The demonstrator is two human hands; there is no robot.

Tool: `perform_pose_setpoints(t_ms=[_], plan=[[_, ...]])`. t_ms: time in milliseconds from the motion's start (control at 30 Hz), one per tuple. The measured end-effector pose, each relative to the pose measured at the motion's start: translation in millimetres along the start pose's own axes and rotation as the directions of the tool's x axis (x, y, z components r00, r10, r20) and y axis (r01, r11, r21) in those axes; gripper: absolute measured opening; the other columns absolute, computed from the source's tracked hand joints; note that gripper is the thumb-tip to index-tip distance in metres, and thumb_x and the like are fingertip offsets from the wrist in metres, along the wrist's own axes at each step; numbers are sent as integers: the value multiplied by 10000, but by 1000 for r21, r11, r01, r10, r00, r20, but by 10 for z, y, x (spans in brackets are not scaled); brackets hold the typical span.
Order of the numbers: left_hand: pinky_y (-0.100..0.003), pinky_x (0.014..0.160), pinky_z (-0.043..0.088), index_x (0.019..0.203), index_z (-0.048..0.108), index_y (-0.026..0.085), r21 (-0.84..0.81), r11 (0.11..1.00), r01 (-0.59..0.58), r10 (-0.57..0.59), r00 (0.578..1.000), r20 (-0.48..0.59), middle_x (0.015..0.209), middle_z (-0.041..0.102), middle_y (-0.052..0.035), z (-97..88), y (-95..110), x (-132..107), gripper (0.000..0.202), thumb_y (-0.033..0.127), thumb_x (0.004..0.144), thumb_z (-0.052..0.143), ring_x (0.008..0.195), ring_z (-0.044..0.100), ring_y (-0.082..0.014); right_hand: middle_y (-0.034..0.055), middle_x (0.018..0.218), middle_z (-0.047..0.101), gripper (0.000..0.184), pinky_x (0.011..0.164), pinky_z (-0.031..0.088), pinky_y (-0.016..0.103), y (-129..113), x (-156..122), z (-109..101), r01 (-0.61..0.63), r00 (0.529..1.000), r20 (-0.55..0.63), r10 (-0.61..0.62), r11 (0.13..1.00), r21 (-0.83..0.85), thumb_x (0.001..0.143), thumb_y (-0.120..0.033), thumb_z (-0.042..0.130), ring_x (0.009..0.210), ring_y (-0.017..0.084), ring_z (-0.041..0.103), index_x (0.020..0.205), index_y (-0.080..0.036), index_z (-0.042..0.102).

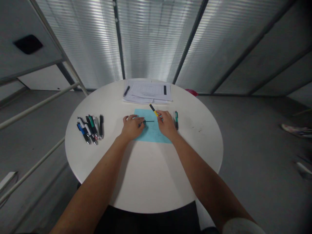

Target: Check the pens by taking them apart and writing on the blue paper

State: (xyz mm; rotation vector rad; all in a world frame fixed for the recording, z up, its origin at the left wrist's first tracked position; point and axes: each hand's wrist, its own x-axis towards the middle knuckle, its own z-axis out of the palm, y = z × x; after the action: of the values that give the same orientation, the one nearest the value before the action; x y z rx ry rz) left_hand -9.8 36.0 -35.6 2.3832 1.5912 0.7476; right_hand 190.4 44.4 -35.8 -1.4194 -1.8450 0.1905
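A light blue sheet lies on the round white table under both hands. My left hand is closed, thumb and forefinger pinching a thin dark rod that looks like a pen refill and points right. My right hand grips a slim yellow-and-black stick, its black end tilted up to the left; whether it is a pen or a marker does not show. Just right of that hand lies a green-and-black pen.
Several pens in blue, green, white and black lie grouped at the table's left. Printed papers are stacked at the back, a black pen on them. A pale metal frame stands to the left.
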Motion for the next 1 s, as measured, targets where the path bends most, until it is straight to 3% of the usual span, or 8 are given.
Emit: perform_pose_setpoints(t_ms=[433, 633, 733, 1000], plan=[[-533, 1043, 295, 1101, 691, 328, -30, 999, 11, -13, 997, -73, 1217, 674, -6, 27, -43, 26, 346, 252, 838, 480, 1199, 529, -265, 93, 1028, 590, 354, 914, 458, 425, 20, 2, 13, 10, 1000, 3, -10, 1000, -1, 858, -150, 437, 947, 223, 571, 1161, -211, 610], [-420, 995, 445, 1024, 733, 232, -122, 992, -43, 28, 992, -124, 1122, 711, -54, 59, -135, 77, 358, 162, 840, 434, 1066, 623, -227, 98, 1026, 604, 343, 930, 445, 427, 14, 10, 7, 15, 1000, 6, -15, 1000, -11, 863, -155, 443, 954, 228, 571, 1159, -199, 611], [-411, 959, 486, 971, 750, 211, -151, 987, -49, 23, 985, -169, 1051, 728, -72, 57, -156, 83, 353, 144, 844, 428, 995, 644, -229, 97, 1026, 610, 339, 930, 444, 429, 24, 10, 15, 24, 1000, 8, -24, 1000, -7, 863, -155, 445, 957, 229, 574, 1156, -200, 609], [-409, 924, 477, 1028, 721, 212, -150, 989, -5, -27, 977, -212, 1031, 724, -73, 48, -126, 69, 313, 215, 882, 444, 982, 633, -233, 95, 1029, 609, 339, 947, 440, 437, 27, 7, 18, 30, 999, 32, -29, 1000, -4, 869, -151, 432, 998, 233, 563, 1161, -203, 597]])
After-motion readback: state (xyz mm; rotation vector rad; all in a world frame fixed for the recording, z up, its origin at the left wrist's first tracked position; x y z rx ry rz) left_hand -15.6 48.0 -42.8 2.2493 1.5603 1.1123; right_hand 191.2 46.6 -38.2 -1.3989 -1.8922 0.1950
